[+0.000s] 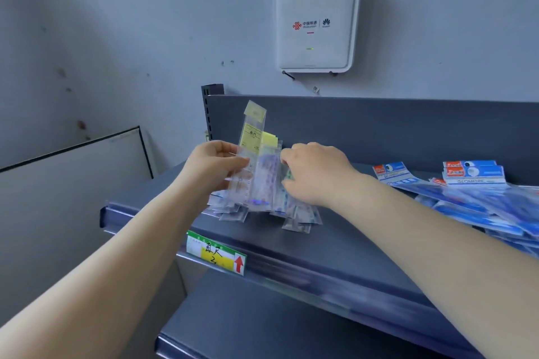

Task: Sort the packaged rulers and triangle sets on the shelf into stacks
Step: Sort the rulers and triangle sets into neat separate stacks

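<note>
Nearest, at 6 o'clock, a lower shelf (pixel 262 326) sits under the top shelf (pixel 335 256), whose front rail carries a price tag (pixel 216 252). At centre, the left hand (pixel 214 166) pinches upright rulers (pixel 253 154) by their left edge; more ruler packs (pixel 280 210) lie fanned beneath. The right hand (pixel 316 173) curls its fingers into the packs' right side. Triangle sets (pixel 478 195) lie at 3 o'clock. A router (pixel 316 23) hangs at 12.

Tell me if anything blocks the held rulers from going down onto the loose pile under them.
Nothing visible does. The left hand and right hand hold the packaged rulers upright directly above the loose pile on the shelf; the blue triangle sets lie off to the right.
</note>
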A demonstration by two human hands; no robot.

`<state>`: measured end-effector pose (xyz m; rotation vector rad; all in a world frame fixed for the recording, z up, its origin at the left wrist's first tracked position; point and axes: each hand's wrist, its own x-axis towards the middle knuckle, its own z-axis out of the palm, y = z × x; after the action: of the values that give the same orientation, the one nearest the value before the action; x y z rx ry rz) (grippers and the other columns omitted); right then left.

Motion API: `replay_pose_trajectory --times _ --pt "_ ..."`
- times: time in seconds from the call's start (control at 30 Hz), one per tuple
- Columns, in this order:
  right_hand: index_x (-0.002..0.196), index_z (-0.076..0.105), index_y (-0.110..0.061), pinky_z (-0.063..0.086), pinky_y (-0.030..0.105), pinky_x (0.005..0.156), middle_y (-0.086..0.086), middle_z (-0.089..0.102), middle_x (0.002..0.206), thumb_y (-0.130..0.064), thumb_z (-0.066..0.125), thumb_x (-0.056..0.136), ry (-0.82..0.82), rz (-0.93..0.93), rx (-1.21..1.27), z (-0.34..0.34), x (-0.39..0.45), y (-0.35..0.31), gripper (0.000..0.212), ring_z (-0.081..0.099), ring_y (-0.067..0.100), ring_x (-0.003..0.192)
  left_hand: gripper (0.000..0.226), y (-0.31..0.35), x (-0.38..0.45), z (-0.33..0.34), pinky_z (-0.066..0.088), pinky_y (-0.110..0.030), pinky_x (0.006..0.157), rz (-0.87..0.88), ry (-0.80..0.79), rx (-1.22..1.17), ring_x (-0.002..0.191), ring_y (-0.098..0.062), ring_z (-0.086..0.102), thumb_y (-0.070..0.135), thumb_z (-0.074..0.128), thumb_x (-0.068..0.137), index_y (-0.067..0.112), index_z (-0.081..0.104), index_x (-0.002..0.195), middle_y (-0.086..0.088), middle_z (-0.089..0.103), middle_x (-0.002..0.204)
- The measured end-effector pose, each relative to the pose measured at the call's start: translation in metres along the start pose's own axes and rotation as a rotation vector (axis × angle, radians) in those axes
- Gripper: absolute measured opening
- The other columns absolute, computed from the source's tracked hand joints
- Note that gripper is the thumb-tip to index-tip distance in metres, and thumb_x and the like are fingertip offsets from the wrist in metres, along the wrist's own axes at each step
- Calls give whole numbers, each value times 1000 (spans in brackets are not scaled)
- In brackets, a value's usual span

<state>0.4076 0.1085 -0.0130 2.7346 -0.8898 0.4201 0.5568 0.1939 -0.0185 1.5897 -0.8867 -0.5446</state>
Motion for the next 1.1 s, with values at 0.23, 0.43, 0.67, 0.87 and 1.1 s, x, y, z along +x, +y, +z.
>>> replay_pose_trajectory --times 0.23,0.43,0.67,0.87,1.1 --pt "119 50 -18 35 32 67 0 53 116 -31 44 92 -24 50 12 2 20 -4 30 49 23 107 18 -1 24 -13 52 -54 88 34 -2 25 86 -27 69 6 67 84 6 62 102 -16 70 104" --pt "123 49 -17 36 31 67 1 54 119 -31 43 93 8 138 -10 3 42 -25 33 50 24 109 7 -7 56 -40 52 -24 57 97 -98 32 58 -12 62 8 67 84 12 62 88 -8 68 87" --pt "120 50 -17 34 31 68 0 54 117 -29 44 93 -5 267 -36 7 58 -60 30 51 24 107 24 -25 90 -62 50 -28 67 106 -288 186 82 -18 58 16 70 83 11 57 103 -6 61 100" --pt "119 50 -17 36 31 71 0 54 116 -30 44 92 -29 342 -108 5 46 -72 31 51 24 107 35 -24 94 -63 41 -29 85 505 -252 608 103 -17 52 30 58 89 15 53 120 0 55 117" --pt "118 49 -18 32 32 71 2 53 110 -30 44 91 -59 438 -246 -10 8 -58 30 50 25 104 30 -7 63 -23 30 -31 77 870 -169 1130 107 -25 51 34 47 92 17 51 116 1 58 113"
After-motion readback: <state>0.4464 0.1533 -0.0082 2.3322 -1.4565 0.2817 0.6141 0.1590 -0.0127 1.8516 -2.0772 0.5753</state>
